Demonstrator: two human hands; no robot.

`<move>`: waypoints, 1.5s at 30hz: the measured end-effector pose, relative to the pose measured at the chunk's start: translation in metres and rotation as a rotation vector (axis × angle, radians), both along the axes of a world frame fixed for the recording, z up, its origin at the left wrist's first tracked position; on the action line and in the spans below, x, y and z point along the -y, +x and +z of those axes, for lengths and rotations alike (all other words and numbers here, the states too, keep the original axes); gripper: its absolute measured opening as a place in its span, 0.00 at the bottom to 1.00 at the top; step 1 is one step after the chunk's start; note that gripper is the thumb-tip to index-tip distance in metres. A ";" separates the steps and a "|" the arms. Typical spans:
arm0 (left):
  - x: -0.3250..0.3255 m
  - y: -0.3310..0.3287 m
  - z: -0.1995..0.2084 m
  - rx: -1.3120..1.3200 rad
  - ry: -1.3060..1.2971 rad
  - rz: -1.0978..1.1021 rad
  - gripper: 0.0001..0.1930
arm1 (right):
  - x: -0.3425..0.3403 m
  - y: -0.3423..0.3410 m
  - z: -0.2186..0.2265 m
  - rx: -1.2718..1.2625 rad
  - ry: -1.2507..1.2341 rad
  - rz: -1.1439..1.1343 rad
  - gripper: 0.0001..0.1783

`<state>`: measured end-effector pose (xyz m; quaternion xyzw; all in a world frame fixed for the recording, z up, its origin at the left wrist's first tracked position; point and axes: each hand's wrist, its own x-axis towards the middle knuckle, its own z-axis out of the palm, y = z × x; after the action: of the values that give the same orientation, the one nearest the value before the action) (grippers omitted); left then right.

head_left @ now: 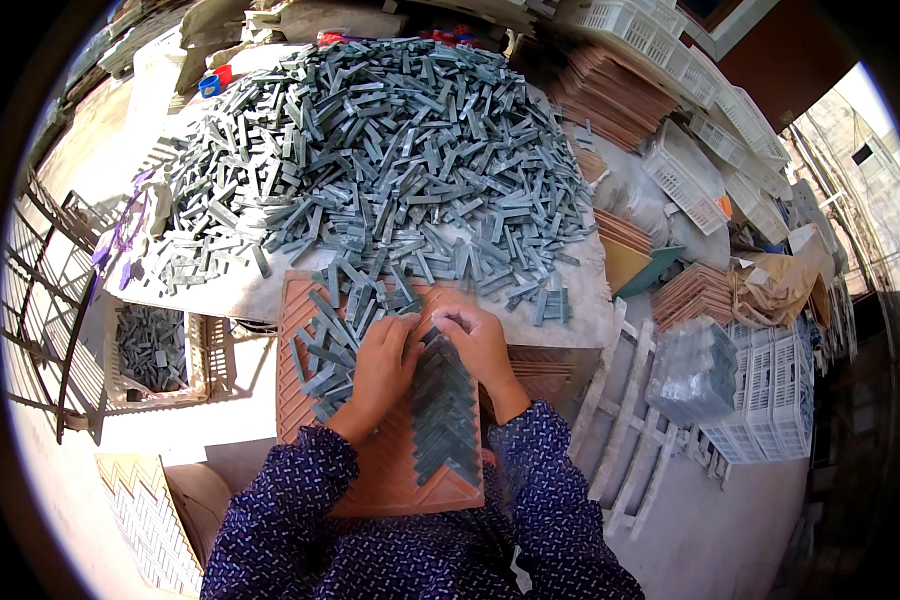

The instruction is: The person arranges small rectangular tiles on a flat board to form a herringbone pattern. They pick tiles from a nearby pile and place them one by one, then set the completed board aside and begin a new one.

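Grey herringbone strips [442, 410], grooved tray [375, 480], left hand [383, 358], right hand [480, 350], both curled, grips unclear

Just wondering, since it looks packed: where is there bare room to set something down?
The pale table has bare patches between loose strips and its right edge, and left of the tray. Tray shows bare between left sleeve and laid strips. The table's middle is crowded.

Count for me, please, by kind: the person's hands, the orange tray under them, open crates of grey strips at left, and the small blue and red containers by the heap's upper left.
Left hand and right hand: 2
Orange tray: 1
Open crate of grey strips: 1
Blue container: 1
Red container: 1
Total: 6
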<state>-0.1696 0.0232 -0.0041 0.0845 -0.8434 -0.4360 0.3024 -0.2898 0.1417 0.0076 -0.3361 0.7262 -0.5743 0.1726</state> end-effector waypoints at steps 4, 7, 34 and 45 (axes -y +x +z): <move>-0.005 0.011 -0.010 0.065 -0.512 -0.045 0.17 | -0.024 -0.038 -0.006 -0.209 0.158 0.044 0.09; 0.000 0.021 -0.023 0.139 -0.676 -0.067 0.15 | -0.022 -0.041 -0.001 -0.043 0.253 0.052 0.08; 0.001 0.026 -0.026 0.113 -0.568 -0.054 0.12 | -0.028 -0.012 -0.019 -0.333 0.446 -0.085 0.15; 0.002 0.027 -0.030 0.148 -0.560 -0.059 0.13 | 0.001 -0.037 -0.007 -0.289 0.462 -0.343 0.14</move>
<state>-0.1427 0.0212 -0.0339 0.0049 -0.9528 -0.1875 0.2389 -0.3271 0.1407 0.0007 -0.2389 0.9004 -0.3613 0.0402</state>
